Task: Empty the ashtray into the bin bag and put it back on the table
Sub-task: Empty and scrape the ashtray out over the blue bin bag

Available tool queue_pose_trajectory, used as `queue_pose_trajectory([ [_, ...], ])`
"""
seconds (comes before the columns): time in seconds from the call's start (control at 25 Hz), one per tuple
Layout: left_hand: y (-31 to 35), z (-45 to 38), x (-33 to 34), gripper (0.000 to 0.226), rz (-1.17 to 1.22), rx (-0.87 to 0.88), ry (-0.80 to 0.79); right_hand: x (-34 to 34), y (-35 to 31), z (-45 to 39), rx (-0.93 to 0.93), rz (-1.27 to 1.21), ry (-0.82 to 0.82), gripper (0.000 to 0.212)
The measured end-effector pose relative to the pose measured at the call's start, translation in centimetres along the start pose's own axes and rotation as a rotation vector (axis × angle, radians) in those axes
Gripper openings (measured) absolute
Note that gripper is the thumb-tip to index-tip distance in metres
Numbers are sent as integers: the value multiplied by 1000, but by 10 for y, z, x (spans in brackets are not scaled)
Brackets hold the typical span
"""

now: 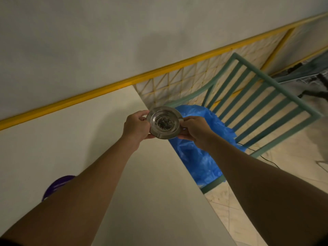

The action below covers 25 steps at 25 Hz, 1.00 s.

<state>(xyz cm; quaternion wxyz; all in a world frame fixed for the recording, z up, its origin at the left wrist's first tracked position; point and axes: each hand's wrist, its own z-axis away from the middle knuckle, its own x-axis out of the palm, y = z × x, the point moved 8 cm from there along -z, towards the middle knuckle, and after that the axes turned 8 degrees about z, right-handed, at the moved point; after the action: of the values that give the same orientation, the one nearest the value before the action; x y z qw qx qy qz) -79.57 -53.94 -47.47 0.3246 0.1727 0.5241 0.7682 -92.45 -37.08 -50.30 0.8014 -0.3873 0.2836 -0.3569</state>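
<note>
A round metal ashtray [164, 122] with dark ash in its middle is held level in the air over the table's far right corner. My left hand [135, 126] grips its left rim and my right hand [194, 130] grips its right rim. Just beyond and below it, a blue bin bag [200, 157] lies on the seat of a green chair beside the table. The cream table [71, 139] spreads out below my arms.
The green slatted chair [257, 103] stands right of the table, against a wall with a yellow rail [106, 89]. A purple round object [56, 186] shows on the table, partly hidden by my left forearm. A thin black cable [266, 158] runs across the tiled floor.
</note>
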Motion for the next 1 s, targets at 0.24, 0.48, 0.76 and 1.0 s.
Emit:
queue_pose_trajectory([
  [0.24, -24, -30, 76, 47, -22, -8, -39, -65, 30, -37, 36, -33, 47, 18],
  [0.48, -53, -61, 102, 42, -213, 41, -7, -101, 60, -72, 74, -57, 66, 16],
  [0.76, -78, -84, 117, 30, -849, 396, -175, -116, 86, -104, 87, -95, 113, 14],
  [1.0, -90, -87, 138, 29, -1050, 517, -138, -126, 99, -126, 108, -126, 163, 13],
])
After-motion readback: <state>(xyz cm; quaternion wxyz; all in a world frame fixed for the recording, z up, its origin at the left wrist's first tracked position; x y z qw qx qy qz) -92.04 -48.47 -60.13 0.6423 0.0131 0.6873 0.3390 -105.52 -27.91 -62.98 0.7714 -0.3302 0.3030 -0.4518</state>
